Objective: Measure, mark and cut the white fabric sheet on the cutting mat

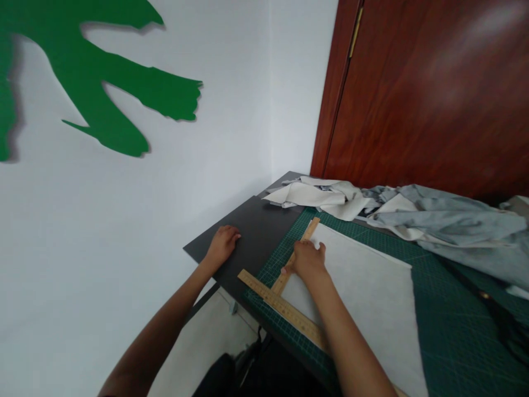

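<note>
My right hand [306, 258] is closed on a wooden ruler [281, 282], which lies slantwise along the left edge of a white fabric piece [367, 281]. A second wooden ruler [289, 311] runs along the front edge of the fabric and meets the first near its lower end; whether the two are joined I cannot tell. Part of this second one is hidden under my right forearm. To the left, my left hand [223, 242] rests on the dark tabletop [264, 226] with its fingers curled in and nothing visible in them. A green cutting mat [397, 248] lies beneath the fabric.
Crumpled grey and off-white cloth [413, 209] is heaped along the back of the table. Black scissors [487, 298] lie on the mat at the right. A white wall [231, 160] borders the table's left side, and a reddish wooden door [421, 94] stands behind.
</note>
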`<state>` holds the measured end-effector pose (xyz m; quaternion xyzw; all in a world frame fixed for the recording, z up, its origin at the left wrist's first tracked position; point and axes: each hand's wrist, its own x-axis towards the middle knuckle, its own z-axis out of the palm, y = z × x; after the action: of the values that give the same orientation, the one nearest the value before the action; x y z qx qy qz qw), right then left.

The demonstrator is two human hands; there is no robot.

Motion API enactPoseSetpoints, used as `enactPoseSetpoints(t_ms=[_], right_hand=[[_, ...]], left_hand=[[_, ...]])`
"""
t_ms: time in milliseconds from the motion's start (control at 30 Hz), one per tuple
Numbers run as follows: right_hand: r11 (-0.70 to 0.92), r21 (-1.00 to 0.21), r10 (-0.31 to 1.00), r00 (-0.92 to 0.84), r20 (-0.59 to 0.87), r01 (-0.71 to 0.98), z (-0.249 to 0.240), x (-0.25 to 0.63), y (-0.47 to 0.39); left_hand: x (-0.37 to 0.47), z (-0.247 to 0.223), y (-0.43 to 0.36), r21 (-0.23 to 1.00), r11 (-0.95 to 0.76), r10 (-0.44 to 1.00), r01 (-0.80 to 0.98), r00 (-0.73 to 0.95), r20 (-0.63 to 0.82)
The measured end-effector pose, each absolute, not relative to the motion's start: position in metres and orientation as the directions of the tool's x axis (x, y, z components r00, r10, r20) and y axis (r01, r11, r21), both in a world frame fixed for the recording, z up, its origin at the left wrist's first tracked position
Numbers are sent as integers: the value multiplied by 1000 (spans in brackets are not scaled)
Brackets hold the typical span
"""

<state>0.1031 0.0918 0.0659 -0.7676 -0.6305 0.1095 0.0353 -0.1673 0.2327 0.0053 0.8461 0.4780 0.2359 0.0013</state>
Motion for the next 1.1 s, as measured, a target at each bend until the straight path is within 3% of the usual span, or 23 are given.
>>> enactPoseSetpoints(t_ms=[200,367,600,800,933,1100], right_hand=[[-211,-207,974,188,-125,955,71,100,92],[-214,-228,974,190,-123,950,76,98,94],[-208,-238,974,180,-135,949,77,98,96],[-216,-205,971,188,-149,955,75,97,100],[-228,-194,967,198,-160,954,76,95,102],[-234,-187,965,205,-164,954,73,96,103]], left_hand=[[-162,14,226,146,-503,837,852,439,328],[-140,24,233,181,-516,845,838,462,269],[-44,31,257,496,-519,851,696,476,224],[63,20,291,785,-328,909,525,403,110],[98,5,308,857,-241,926,456,373,62],[108,-6,316,860,-248,943,446,315,109]])
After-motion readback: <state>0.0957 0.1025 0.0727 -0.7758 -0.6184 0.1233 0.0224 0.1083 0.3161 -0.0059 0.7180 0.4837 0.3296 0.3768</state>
